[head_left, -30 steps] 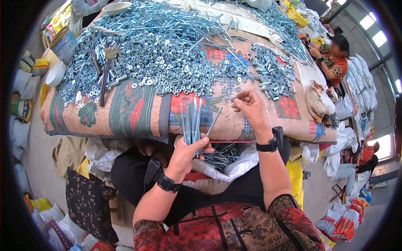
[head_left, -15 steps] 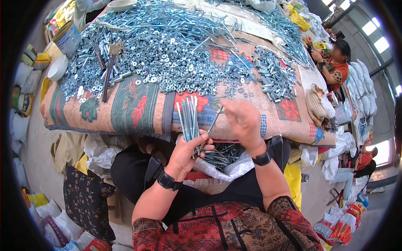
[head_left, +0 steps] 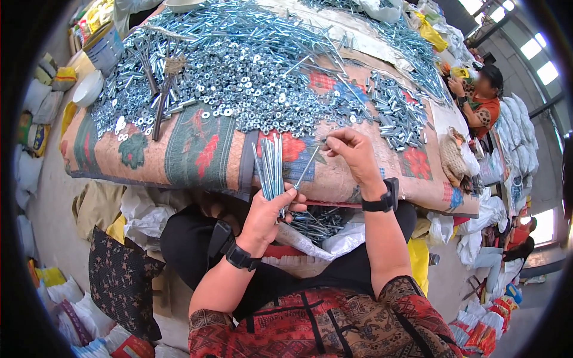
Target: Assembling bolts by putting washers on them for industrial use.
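Observation:
My left hand [head_left: 267, 210] is closed round a bundle of long thin metal rods [head_left: 271, 166], which stand upright out of the fist. A single rod [head_left: 308, 167] sticks out apart from them, leaning right between thumb and fingers. At its upper tip my right hand [head_left: 353, 154] pinches a small grey metal piece [head_left: 324, 141], nut or washer; the frames do not show which. Just beyond both hands lies a wide heap of nuts and washers [head_left: 256, 95]. Short metal sleeves [head_left: 394, 113] form a pile to the right.
A patterned cloth [head_left: 203, 149] covers the table. Long rods [head_left: 250, 30] are heaped at the back. Dark pliers-like tools [head_left: 160, 110] lie on the nuts. Below my hands, an open white sack [head_left: 346, 235] holds dark metal pieces. A co-worker [head_left: 480, 101] sits at the right.
My right hand, blurred before, has come to the single rod's tip with its fingers pinched. The left hand keeps the bundle in nearly the same place.

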Demonstrator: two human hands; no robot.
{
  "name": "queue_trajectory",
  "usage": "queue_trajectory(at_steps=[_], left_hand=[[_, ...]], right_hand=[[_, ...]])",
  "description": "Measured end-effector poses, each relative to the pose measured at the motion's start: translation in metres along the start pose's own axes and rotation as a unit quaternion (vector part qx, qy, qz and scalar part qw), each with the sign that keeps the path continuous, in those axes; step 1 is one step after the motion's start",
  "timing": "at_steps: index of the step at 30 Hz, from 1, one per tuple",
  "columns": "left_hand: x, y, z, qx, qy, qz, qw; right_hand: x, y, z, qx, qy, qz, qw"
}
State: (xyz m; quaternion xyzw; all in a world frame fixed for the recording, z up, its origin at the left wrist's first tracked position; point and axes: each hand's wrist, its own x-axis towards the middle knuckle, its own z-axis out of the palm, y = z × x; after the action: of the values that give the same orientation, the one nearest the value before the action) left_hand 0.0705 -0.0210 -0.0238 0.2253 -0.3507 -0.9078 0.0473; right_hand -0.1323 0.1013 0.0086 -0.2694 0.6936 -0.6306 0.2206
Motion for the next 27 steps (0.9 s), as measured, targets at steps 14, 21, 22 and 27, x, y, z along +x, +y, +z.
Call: queue_trajectory(at_steps=[14, 21, 22, 27], left_hand=[[0.000, -0.016, 0.013, 0.006, -0.061, 0.055, 0.997], [-0.001, -0.021, 0.004, 0.083, -0.038, 0.014, 0.996], [-0.001, -0.020, 0.001, 0.068, -0.084, -0.030, 0.994], [-0.002, -0.016, 0.007, 0.056, -0.114, -0.044, 0.991]], right_hand=[[-0.073, -0.012, 0.012, 0.087, -0.147, 0.169, 0.971], [-0.074, -0.022, -0.006, 0.029, -0.067, 0.113, 0.991], [-0.074, -0.023, -0.007, 0.042, -0.069, 0.094, 0.992], [-0.078, -0.025, -0.002, 0.065, -0.092, 0.104, 0.988]])
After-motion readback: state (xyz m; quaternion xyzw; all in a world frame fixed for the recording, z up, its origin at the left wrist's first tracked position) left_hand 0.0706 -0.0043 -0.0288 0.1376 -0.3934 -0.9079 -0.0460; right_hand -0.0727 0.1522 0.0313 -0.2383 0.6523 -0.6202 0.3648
